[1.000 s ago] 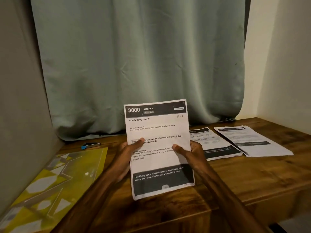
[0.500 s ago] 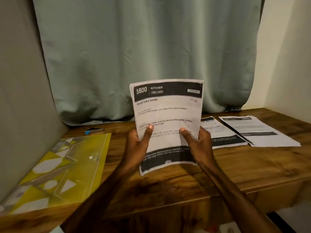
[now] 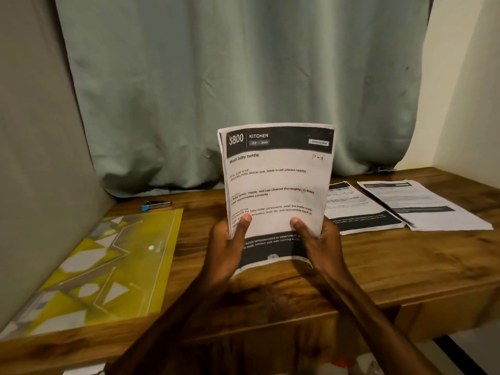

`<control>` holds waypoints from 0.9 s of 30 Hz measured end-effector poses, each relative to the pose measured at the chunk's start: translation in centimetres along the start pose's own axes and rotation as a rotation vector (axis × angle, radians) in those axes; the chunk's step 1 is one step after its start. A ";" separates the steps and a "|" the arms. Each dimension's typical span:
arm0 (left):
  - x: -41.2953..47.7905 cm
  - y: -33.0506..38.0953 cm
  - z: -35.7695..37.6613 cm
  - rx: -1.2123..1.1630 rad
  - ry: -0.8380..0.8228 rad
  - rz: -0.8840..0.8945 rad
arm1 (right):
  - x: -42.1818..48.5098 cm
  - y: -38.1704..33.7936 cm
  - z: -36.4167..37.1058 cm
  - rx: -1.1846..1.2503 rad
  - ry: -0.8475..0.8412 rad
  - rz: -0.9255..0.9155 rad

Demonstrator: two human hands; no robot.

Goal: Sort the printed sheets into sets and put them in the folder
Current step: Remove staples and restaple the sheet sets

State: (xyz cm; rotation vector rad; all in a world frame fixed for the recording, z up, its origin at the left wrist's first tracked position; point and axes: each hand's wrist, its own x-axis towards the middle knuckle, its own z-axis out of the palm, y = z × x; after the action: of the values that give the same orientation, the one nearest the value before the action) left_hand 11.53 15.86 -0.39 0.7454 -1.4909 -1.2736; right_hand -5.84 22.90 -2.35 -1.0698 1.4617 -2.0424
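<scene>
1. Raised from the backward lean it had a second ago, the stack (image 3: 276, 185) now stands nearly upright and sits higher against the curtain (image 3: 216, 77). Both hands have come up with it.
2. The left hand (image 3: 227, 247) grips the stack's lower left edge and the right hand (image 3: 322, 247) its lower right. Each thumb presses on the printed face, and the fingers are hidden behind the paper.
3. The stack is held over the desk (image 3: 405, 269), to the right of the folder (image 3: 108, 266) and well apart from it. Its bottom edge bows toward the person and hangs close to the wood, but I cannot tell whether it touches.
4. Judging by the upright pose, the set is being stood on end so its edges can be squared. It looks gathered but is not yet in the folder, which lies flat.
5. The stack's long axis runs up and down. The "3800 KITCHEN" header is uppermost, the print faces the person, and the top tips slightly to the right.
6. Several sheet edges show stepped along its left side, so the sheets are not flush.
7. Two more piles (image 3: 359, 212) (image 3: 424, 204) lie flat on the desk, farther right of the folder than the stack and just beside each other. They probably still need handling.
</scene>
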 end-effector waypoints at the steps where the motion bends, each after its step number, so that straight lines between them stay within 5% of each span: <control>1: 0.1 0.3 -0.1 0.011 0.004 0.009 | 0.0 -0.3 0.1 0.015 0.005 0.003; 12: 0.6 0.2 -0.4 -0.040 0.130 -0.003 | -0.8 -0.7 -0.8 0.003 -0.099 0.077; 20: -0.8 -1.4 0.4 -0.335 0.282 -0.137 | -3.7 -0.3 1.7 0.606 -0.076 0.364; 27: 0.7 1.5 -4.7 -0.471 0.186 -0.066 | -1.8 -2.6 0.2 0.223 -0.017 0.229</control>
State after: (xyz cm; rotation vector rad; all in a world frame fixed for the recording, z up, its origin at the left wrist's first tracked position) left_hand 15.95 14.02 0.99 0.5818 -0.9704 -1.4896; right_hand -4.28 24.96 -0.54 -0.7901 1.2486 -1.9718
